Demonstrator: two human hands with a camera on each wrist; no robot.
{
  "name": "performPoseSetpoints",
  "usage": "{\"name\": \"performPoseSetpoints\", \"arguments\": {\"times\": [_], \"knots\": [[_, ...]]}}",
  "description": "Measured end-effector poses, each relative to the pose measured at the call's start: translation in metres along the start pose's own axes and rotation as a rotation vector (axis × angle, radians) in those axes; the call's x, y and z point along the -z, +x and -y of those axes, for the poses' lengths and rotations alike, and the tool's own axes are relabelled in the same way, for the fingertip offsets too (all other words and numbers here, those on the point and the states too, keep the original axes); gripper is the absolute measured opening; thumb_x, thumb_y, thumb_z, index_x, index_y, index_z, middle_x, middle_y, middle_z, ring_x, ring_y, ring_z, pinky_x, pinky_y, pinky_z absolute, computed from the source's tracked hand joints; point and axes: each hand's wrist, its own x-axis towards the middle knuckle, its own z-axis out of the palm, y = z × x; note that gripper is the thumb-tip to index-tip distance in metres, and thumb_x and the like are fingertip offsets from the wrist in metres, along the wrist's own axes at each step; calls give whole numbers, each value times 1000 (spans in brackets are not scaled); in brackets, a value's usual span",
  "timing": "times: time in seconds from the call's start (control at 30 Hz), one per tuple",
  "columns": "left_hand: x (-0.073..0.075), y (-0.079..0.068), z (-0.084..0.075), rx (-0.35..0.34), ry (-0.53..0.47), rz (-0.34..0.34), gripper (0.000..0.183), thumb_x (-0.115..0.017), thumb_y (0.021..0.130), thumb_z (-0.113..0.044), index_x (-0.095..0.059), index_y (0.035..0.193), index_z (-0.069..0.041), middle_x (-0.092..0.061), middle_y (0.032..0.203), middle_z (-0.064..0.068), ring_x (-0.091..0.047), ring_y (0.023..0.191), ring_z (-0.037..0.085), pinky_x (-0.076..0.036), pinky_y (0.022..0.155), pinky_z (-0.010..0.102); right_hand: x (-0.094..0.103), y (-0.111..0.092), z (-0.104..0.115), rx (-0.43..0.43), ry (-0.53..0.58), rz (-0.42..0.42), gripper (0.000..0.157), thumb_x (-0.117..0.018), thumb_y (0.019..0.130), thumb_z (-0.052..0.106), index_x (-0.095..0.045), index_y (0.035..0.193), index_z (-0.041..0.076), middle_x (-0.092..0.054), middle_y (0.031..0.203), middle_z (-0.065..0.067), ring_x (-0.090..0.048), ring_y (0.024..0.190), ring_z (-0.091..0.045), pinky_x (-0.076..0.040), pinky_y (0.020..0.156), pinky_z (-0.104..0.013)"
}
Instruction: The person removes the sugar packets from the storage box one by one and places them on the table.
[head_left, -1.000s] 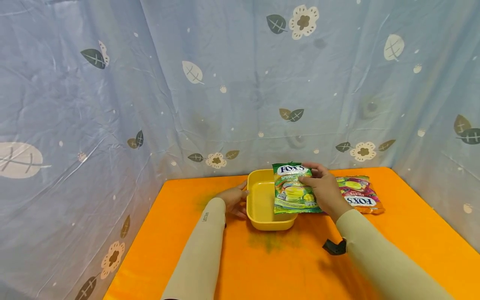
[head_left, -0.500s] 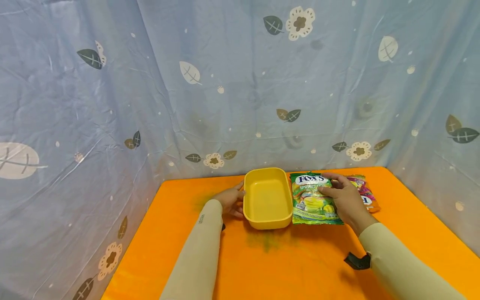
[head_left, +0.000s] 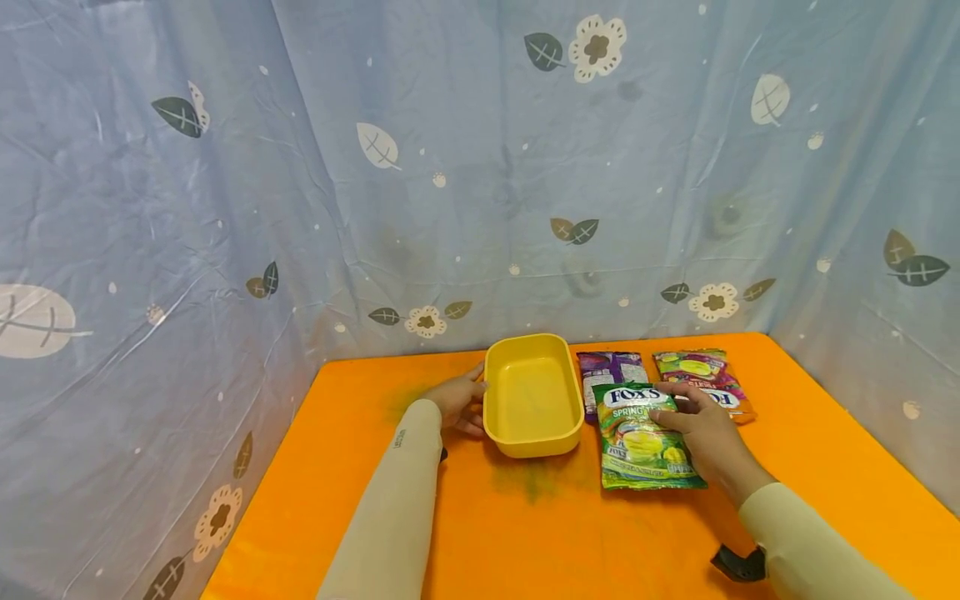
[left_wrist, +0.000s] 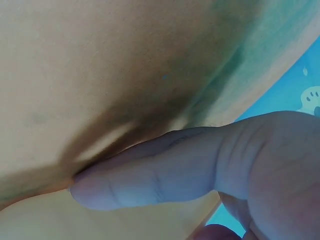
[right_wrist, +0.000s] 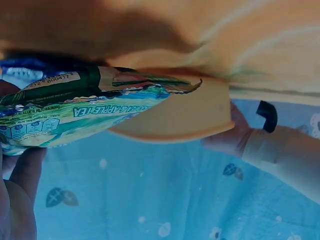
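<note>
My right hand (head_left: 705, 437) pinches a green Fox's Spring Tea candy bag (head_left: 641, 450) by its right edge, thumb on the printed front. In the right wrist view this candy bag (right_wrist: 75, 112) appears side-on, above the orange cloth. At the left side of a yellow rectangular container (head_left: 534, 396), my left hand (head_left: 459, 404) rests against the outer wall. A straight finger (left_wrist: 150, 182) of it lies along the container's side in the left wrist view. Nothing lies inside the container. Behind the green bag is a purple packet (head_left: 609, 371), partly covered by it.
A red and orange Fox's Fruits candy bag (head_left: 708, 379) lies at the back right. The table has an orange cloth (head_left: 555, 542) with greenish stains. Blue patterned curtains (head_left: 480, 208) stand behind and at both sides.
My right hand has carried the green candy bag from over the container to the right and nearer to me, uncovering the purple packet. My left hand stays at the container.
</note>
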Motion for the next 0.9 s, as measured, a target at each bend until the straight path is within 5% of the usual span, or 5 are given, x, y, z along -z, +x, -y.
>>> {"name": "performPoseSetpoints", "arguments": {"times": [0.37,0.7,0.9], "knots": [[-6,-13,-5,-28,7,-10,62,-42,103,-26,-9,153,-41,-61,118,13,-65,76,38,-53,73,56,-9,-5,-24,-34,-45,15,55,-66,92,18,-43,142,11,-33,127,-19,-54,93,-31,-54,76,-35],[-5,-3,1,-24,22,1,62,-45,102,-35,-10,152,-43,-60,119,13,-64,73,39,-54,69,55,-9,-8,-30,-69,-214,9,65,-69,90,24,-37,145,13,-18,147,-26,-35,120,-41,-42,91,-45],[-5,1,5,-31,40,-8,65,-48,100,-41,-9,151,-45,-60,120,12,-65,74,38,-55,68,53,-5,-12,-25,-92,-295,1,68,-66,90,34,-34,146,12,-24,144,-28,-37,119,-43,-42,93,-51]]}}
